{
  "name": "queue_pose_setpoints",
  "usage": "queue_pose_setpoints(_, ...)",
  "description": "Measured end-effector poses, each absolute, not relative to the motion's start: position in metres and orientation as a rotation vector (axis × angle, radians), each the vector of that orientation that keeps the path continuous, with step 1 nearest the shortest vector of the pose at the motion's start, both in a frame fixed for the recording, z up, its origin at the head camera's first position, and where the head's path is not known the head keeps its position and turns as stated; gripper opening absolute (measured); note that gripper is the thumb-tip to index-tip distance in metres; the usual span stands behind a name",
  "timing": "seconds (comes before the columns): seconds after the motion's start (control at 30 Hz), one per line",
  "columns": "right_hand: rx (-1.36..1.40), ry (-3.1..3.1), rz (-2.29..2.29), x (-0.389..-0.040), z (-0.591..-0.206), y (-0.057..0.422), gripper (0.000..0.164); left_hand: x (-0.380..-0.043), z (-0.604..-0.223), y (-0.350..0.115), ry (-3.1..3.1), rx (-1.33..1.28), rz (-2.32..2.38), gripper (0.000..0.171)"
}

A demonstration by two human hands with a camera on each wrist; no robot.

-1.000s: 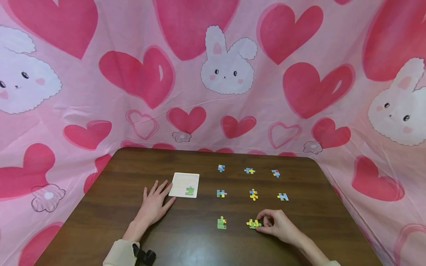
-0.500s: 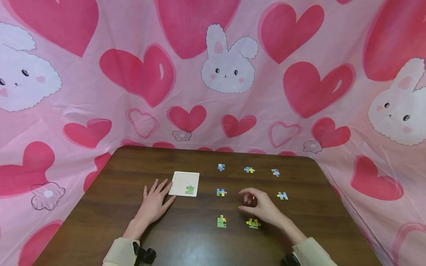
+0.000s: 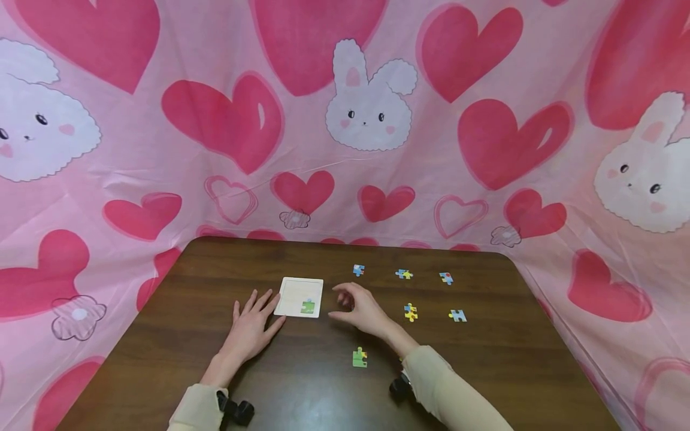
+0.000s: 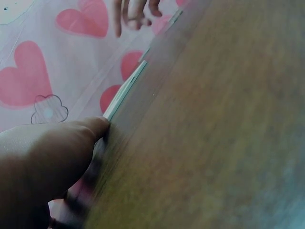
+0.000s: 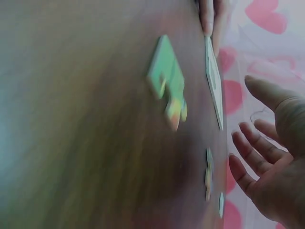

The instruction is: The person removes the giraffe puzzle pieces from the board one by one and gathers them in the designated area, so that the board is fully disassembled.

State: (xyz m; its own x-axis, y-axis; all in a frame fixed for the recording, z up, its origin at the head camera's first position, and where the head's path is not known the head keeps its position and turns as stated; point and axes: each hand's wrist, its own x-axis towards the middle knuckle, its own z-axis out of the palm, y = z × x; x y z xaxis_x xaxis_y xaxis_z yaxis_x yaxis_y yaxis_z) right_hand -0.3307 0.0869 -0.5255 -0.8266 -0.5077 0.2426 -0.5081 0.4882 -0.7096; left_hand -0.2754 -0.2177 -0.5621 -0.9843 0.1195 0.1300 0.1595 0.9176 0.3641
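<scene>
A white square puzzle tray (image 3: 291,293) lies on the table with a green-bottomed jigsaw piece (image 3: 308,307) in its near right corner. My left hand (image 3: 250,329) rests flat at its left side, fingers spread; in the left wrist view the thumb (image 4: 97,126) touches the tray's edge. My right hand (image 3: 366,311) is just right of the tray, thumb and fingers apart. The right wrist view shows this hand (image 5: 271,152) holding nothing. Below it lies a green jigsaw piece (image 3: 359,358). One middle-row piece is hidden behind the right hand, and the sleeve covers most of a yellow-green one.
Beyond the right hand, a row of blue jigsaw pieces (image 3: 403,274) lies across the table. A yellow-and-blue piece (image 3: 411,312) and a light blue piece (image 3: 457,315) lie to the right. A pink cloth (image 3: 377,167) with hearts and rabbits hangs behind the dark wooden table (image 3: 302,383).
My right hand has let go of the yellow-green jigsaw piece and moved left, across the middle row, to the tray's right side. The left hand and the tray have stayed in place.
</scene>
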Motion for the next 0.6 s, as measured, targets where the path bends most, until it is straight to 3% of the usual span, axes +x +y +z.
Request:
queue_pose_setpoints(0.17, 0.979, -2.718, 1.221, -0.343, -0.531, 0.060, 0.054, -0.277, -0.560, -0.218, -2.984, -0.215, -0.575, 0.068)
queue_pose_setpoints(0.33, 0.966, -2.683, 1.106, -0.363, -0.566, 0.037, 0.054, -0.277, -0.558, -0.218, -2.994, -0.208, -0.577, 0.068)
queue_pose_setpoints(0.6, 0.855, -2.817, 0.959, -0.342, -0.544, 0.024, 0.046, -0.274, -0.559, -0.216, -2.989, -0.211, -0.562, 0.067)
